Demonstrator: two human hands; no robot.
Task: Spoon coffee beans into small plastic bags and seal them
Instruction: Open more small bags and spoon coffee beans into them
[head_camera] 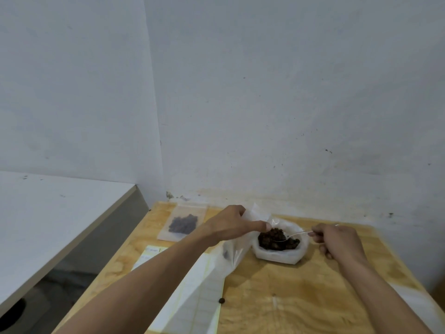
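A pale blue-white wall (265,92) with small dark marks fills the top of the view, and a corner is seen at about 11 o'clock. Below it a wooden table (289,297) is spread out. A white counter (48,225) is seen off at 9 o'clock.

Near the middle of the table a white tub (279,255) is placed, and dark coffee beans (274,237) are heaped inside it. A clear plastic spoon (292,235) is dipped into the beans. Its handle is pinched by the right hand (342,239), at 3 o'clock from the tub, with the fingers curled tight around it.

A small clear plastic bag (237,251) is held up at 9 o'clock from the tub, touching its side. Its top edge is gripped by the left hand (231,225), with the fingers curled onto the plastic and one finger stretched out toward the beans. A few dark beans can be made out low inside this bag, but they are blurry.

At 10 o'clock from the tub, well apart from it, a filled bag (183,224) is laid flat with beans inside. Whether it is sealed cannot be told.

Pale yellow and white paper sheets (192,297) are spread at 7 o'clock. One loose bean (221,300) is left on the wood just beside the paper.
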